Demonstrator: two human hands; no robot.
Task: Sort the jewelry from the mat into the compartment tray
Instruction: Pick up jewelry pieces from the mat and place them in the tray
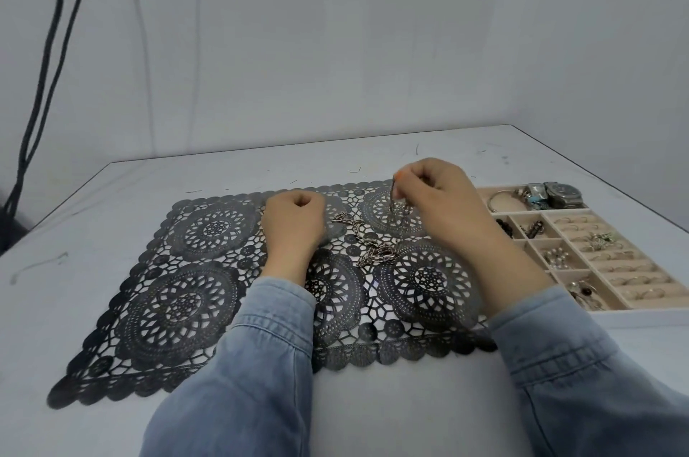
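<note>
A black lace-pattern mat (186, 289) lies on the white table. A silver chain (373, 248) rests in a loose heap near the mat's middle. My right hand (436, 203) hovers above the mat's far right part, fingertips pinched on a thin dangling silver piece (395, 205) that hangs down to the mat. My left hand (294, 225) rests on the mat as a closed fist just left of the chain; nothing shows in it. The beige compartment tray (634, 315) stands to the right of the mat, holding rings, bracelets, watches and small pieces.
Two dark cables (48, 65) hang down the wall at the far left. The wall stands right behind the table's far edge. Blue denim sleeves cover both forearms over the mat's near edge. The tray reaches close to the table's right edge.
</note>
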